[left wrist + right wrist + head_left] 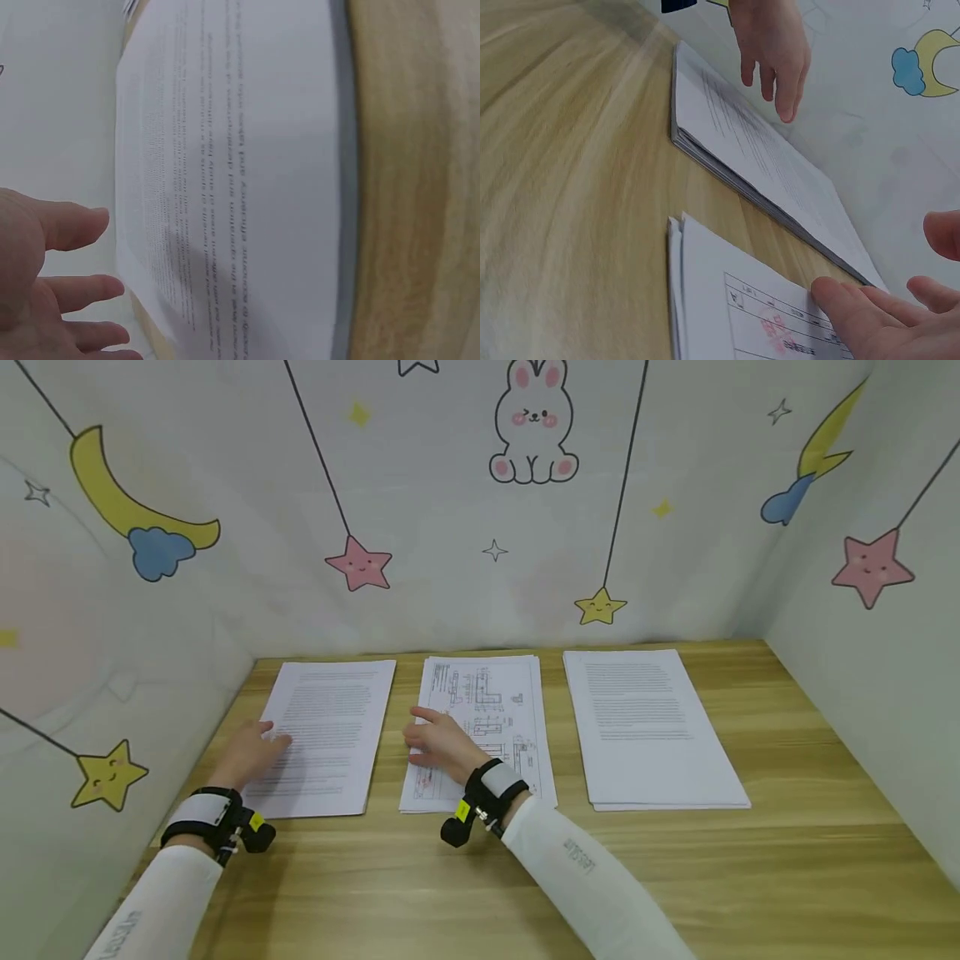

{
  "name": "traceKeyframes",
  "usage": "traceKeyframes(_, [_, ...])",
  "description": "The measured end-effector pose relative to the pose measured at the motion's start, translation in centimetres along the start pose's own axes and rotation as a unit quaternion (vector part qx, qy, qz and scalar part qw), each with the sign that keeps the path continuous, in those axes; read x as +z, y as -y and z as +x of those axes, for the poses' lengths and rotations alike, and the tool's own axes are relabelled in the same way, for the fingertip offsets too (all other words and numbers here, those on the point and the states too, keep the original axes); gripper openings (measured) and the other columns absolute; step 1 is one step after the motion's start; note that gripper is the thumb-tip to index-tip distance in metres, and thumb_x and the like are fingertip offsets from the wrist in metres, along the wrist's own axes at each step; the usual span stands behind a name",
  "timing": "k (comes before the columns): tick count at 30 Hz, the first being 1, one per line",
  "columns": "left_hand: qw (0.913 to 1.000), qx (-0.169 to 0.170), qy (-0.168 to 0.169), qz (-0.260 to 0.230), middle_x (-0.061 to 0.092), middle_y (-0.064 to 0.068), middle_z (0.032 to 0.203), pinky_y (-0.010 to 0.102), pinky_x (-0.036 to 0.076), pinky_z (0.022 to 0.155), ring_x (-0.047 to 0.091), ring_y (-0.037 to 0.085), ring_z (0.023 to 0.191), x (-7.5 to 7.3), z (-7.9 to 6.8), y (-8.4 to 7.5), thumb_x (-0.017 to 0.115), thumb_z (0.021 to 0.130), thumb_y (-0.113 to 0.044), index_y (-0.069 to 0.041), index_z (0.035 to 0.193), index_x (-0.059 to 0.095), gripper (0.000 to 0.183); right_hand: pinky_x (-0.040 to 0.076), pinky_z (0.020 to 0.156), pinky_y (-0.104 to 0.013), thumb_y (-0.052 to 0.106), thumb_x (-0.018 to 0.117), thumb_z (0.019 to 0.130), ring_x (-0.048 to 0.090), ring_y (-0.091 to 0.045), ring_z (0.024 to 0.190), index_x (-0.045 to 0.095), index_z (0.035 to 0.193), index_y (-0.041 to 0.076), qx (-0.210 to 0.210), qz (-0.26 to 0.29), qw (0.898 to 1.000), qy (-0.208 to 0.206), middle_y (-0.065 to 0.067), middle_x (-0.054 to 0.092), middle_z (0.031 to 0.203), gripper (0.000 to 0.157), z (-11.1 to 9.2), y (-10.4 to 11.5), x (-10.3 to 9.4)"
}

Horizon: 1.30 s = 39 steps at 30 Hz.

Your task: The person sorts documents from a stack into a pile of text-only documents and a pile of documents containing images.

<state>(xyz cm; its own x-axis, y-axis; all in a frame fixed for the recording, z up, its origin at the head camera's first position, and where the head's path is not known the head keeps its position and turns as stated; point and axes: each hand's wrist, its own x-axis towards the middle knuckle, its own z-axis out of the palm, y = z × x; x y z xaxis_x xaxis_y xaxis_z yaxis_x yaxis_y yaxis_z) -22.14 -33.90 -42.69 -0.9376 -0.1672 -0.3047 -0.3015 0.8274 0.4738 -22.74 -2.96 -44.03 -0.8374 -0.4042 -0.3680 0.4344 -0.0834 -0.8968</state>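
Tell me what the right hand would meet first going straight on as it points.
Likely the leftmost stack of printed text pages; how high the right hand sits is unclear, so it might pass above.

Soft, even light, faint shadows on the table [360, 885], hazy wrist views.

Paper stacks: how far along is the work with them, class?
Looks done: the left stack, middle stack and right stack lie apart in a row. In hand: the left hand is at the left stack, the right hand over the middle stack's edge; neither visibly lifts a sheet. Probably remaining: handling the right stack, where no hand is, and perhaps squaring the middle stack's uneven edges.
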Motion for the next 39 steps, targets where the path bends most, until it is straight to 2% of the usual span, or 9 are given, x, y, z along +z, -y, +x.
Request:
traceKeyframes(5, [0.9990,0.007,0.022,0.039,0.011,0.049,0.150,0.067,0.025,0.114,0.020,0.062,0.139,0.5,-0.1,0.0,0.044,0.100,-0.029,0.023,0.146,0.015,0.075,0.046,0.110,-0.043,0.011,0.054,0.099,0.047,-0.028,0.139,0.027,0.157,0.016,-0.005,0.043,0.999,0.010,-0.019,0.041,0.154,0.065,0.5,-1.0,1.0])
traceKeyframes(10, [0.9982,-0.017,0.042,0.038,0.024,0.049,0.144,0.062,0.040,0.104,0.041,0.055,0.124,0.3,-0.4,0.0,0.041,0.100,-0.030,0.027,0.143,0.017,0.076,0.040,0.108,-0.038,0.007,0.054,0.096,0.048,-0.016,0.112,0.020,0.159,0.014,-0.009,0.097,0.995,0.018,-0.017,0.037,0.156,0.072,1.0,-1.7,2.1])
traceKeyframes(13, [0.9975,-0.018,0.041,0.053,0.029,0.049,0.139,0.059,0.043,0.098,0.045,0.051,0.116,0.5,-0.3,0.5,0.041,0.099,-0.031,0.028,0.141,0.021,0.074,0.036,0.116,-0.042,0.007,0.054,0.096,0.046,-0.021,0.133,0.015,0.160,0.012,-0.006,0.114,0.993,0.017,-0.020,0.030,0.160,0.075,0.9,-2.1,2.7])
traceKeyframes(18, [0.9977,-0.008,0.027,0.061,0.024,0.050,0.141,0.062,0.039,0.102,0.040,0.055,0.120,1.2,0.1,1.2,0.043,0.099,-0.030,0.027,0.142,0.018,0.076,0.030,0.122,-0.046,0.010,0.052,0.098,0.026,-0.033,0.152,0.010,0.160,0.010,-0.009,0.123,0.992,0.019,-0.023,0.024,0.162,0.075,0.8,-2.3,3.5])
traceKeyframes(23, [0.9973,0.004,0.021,0.070,0.015,0.051,0.145,0.066,0.033,0.108,0.032,0.059,0.127,1.8,0.3,1.2,0.045,0.099,-0.030,0.026,0.145,0.014,0.079,0.029,0.122,-0.045,0.007,0.049,0.098,0.039,-0.028,0.143,0.007,0.160,0.009,-0.016,0.144,0.989,0.019,-0.013,0.056,0.124,0.076,0.9,-2.4,3.7])
traceKeyframes(25, [0.9969,0.011,0.017,0.076,0.016,0.051,0.145,0.066,0.032,0.109,0.031,0.059,0.128,1.9,0.2,1.1,0.045,0.099,-0.030,0.026,0.144,0.016,0.078,0.029,0.122,-0.045,0.005,0.047,0.099,0.040,-0.029,0.143,0.005,0.160,0.007,-0.018,0.164,0.986,0.018,-0.015,0.056,0.123,0.075,1.0,-2.4,3.6])
traceKeyframes(28, [0.9967,0.022,0.013,0.077,0.020,0.050,0.143,0.066,0.033,0.107,0.032,0.058,0.126,2.1,0.0,0.7,0.046,0.099,-0.029,0.026,0.143,0.019,0.075,0.028,0.123,-0.045,0.003,0.044,0.100,0.037,-0.033,0.146,0.003,0.160,0.007,-0.016,0.194,0.981,0.014,-0.024,0.051,0.138,0.073,1.3,-2.6,3.4])
traceKeyframes(30, [0.9966,0.031,0.009,0.076,0.027,0.048,0.137,0.064,0.037,0.103,0.037,0.055,0.120,2.2,-0.2,0.5,0.045,0.099,-0.028,0.026,0.142,0.021,0.073,0.029,0.122,-0.045,0.003,0.044,0.100,0.028,-0.037,0.150,0.003,0.160,0.007,-0.013,0.214,0.977,0.009,-0.029,0.027,0.159,0.073,1.5,-2.7,3.3])
traceKeyframes(39, [0.9965,0.026,0.020,0.077,0.008,0.047,0.152,0.067,0.022,0.116,0.015,0.062,0.141,2.7,-0.5,0.1,0.043,0.100,-0.030,0.022,0.147,0.012,0.077,0.038,0.117,-0.046,0.003,0.049,0.098,0.034,-0.037,0.148,0.008,0.160,0.009,0.005,0.233,0.973,0.007,-0.027,0.032,0.157,0.074,2.0,-3.3,2.8])
